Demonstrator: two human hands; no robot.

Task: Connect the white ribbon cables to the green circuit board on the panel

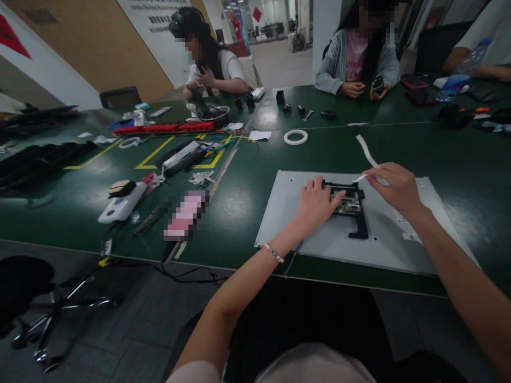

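Note:
A flat grey panel lies on the table in front of me. On it sits a black plastic frame around a green circuit board. My left hand rests on the left part of the frame and board, fingers spread, hiding much of that side. Pinched between the fingers of my right hand is a strip of white tape. One end of the strip curls up and away; the other reaches down toward the frame's top right edge. Whether it touches the frame I cannot tell.
A roll of white tape lies beyond the panel. To the left are a phone, a white device, cables and a red power strip. Two people sit across the table; another is partly visible at right near a plastic bottle.

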